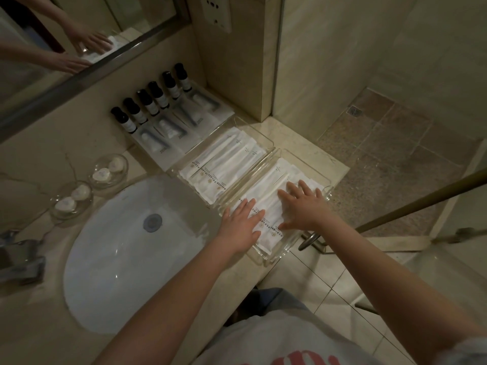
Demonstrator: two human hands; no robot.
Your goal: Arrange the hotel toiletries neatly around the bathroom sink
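Both of my hands lie flat and open, palms down, on the white sachets (266,204) in the near clear tray (274,255); they grip nothing. My left hand (241,222) presses the sachets at the tray's left side, fingers spread and pointing away from me. My right hand (303,206) rests just beside it on the same layer, thumb stretched out low toward the left hand. This tray sits at the right end of the surface (31,325), close to its front edge, right of the sink (110,246).

A second clear tray (184,177) lies touching the first on its far side, filled with more white sachets (224,164) laid side by side in a slanted row. Beyond that, against the wall, six small dark bottles (151,100) stand upright in a line, and in front of them lie flat white packets (179,125) with tubes showing through.

Left of the sink's far rim are two round clear dishes, the farther dish (109,169) and the nearer dish (71,200), each holding two small white rounds. The faucet (18,259) shows at the left edge, blurred. The mirror (66,35) above reflects both hands on the sachets.
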